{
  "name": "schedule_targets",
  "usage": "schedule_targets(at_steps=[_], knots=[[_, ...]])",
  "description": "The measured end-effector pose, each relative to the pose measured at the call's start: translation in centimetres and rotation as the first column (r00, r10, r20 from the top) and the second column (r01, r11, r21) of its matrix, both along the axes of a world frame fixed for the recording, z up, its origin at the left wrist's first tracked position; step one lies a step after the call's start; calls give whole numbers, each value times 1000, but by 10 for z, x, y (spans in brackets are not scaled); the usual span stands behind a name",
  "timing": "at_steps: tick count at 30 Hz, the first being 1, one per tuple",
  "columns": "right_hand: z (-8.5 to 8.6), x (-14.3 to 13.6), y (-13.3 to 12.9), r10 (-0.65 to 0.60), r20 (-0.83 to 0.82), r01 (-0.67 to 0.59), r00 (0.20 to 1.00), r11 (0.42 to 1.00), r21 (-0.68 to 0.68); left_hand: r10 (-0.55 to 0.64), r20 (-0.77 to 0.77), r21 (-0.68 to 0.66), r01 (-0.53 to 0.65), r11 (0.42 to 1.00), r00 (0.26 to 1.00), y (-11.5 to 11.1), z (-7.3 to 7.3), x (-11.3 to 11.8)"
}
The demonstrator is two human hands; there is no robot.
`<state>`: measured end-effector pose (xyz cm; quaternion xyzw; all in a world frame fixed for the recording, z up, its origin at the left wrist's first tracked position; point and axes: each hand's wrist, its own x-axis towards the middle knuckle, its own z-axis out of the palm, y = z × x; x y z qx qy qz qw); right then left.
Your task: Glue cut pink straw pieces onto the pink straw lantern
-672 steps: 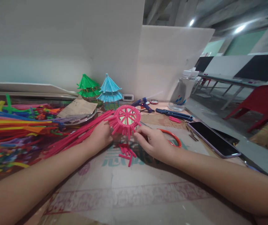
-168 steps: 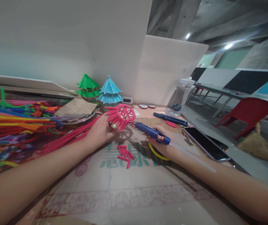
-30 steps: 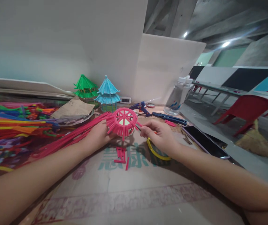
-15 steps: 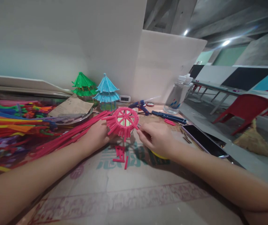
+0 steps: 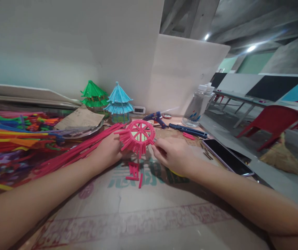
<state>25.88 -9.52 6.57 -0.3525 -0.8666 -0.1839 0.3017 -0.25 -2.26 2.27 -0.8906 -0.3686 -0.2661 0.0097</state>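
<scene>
A pink wheel of fuzzy pipe-cleaner pieces [image 5: 139,132], with spokes inside and short strips fanning out along its left and lower rim, is held up above the table. My left hand [image 5: 110,150] is closed on its left side, the fingertips partly hidden behind the strips. At the wheel's lower right edge, my right hand [image 5: 173,154] is pinched around the end of a short pink strip against the rim. Several loose pink pieces [image 5: 133,169] lie on the printed cardboard tabletop [image 5: 149,198] below. Under my left forearm runs a bundle of long pink pipe cleaners [image 5: 72,156].
Piles of coloured pipe cleaners [image 5: 10,139] fill the left side. Behind stand a green model pavilion [image 5: 93,93] and a blue one [image 5: 118,99]. A glue gun [image 5: 157,119], a dark blue long-handled tool [image 5: 189,131], a water bottle [image 5: 194,109] and a phone [image 5: 227,157] lie or stand rightward.
The wheel has shifted very slightly right and down with both hands still at it. Otherwise the scene looks the same.
</scene>
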Motion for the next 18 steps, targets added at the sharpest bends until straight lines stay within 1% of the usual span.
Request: schedule_targets(at_steps=[3, 12, 15, 18], knots=[[0, 1, 0, -23, 4, 23, 1000, 1000, -16, 8, -1, -9, -8, 1000, 1000, 0, -1, 0], [-1, 0, -1, -28, 23, 29, 999, 999, -14, 6, 22, 6, -6, 1000, 1000, 3, -5, 0], [-1, 1, -2, 12, 12, -12, 1000, 999, 34, 3, -15, -7, -3, 1000, 1000, 3, -4, 0], [2, 3, -2, 84, -27, -82, 996, 995, 52, -18, 11, -4, 18, 1000, 1000, 4, -3, 1]])
